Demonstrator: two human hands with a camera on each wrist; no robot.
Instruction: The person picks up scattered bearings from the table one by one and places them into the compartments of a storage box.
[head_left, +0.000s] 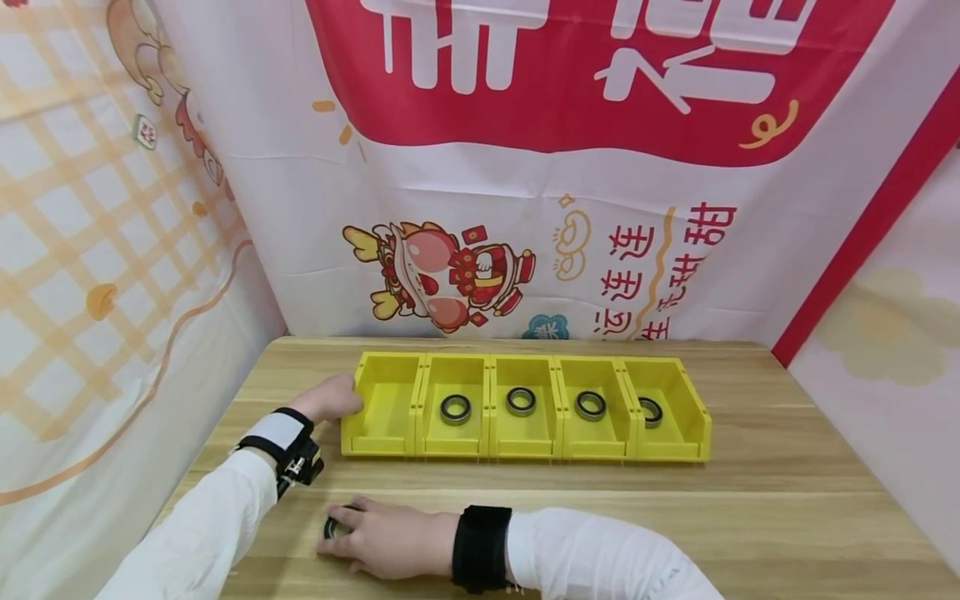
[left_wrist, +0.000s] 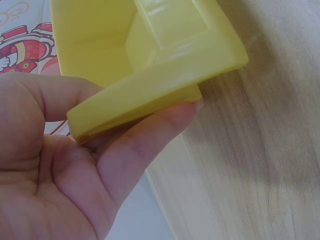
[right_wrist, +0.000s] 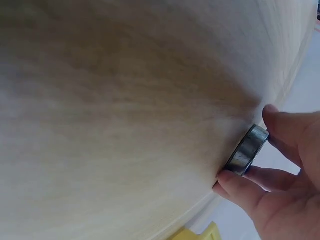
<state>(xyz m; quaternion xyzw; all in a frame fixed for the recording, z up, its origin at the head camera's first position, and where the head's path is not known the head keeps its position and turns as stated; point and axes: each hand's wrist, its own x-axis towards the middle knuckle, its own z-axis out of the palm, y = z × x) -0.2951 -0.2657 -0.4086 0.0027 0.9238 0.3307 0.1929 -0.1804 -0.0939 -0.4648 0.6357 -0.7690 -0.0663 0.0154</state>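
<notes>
A row of joined yellow bins (head_left: 452,454) stands on the wooden table. My left hand (head_left: 333,398) grips the left wall of the leftmost bin; in the left wrist view, the thumb and a finger are on either side of the bin's edge (left_wrist: 150,92). That leftmost bin holds nothing. In front of the bins, to the left, my right hand (head_left: 401,537) pinches a ball bearing (right_wrist: 247,150) by its outer rim, at the table surface. In the head view the fingers partly cover this bearing (head_left: 331,527).
Each of the other bins holds one bearing, among them one (head_left: 455,409) in the second bin and one (head_left: 521,401) in the middle bin. The rightmost bearing (head_left: 651,412) is partly hidden by a bin wall. Printed cloth (head_left: 300,208) hangs behind the table (head_left: 780,500).
</notes>
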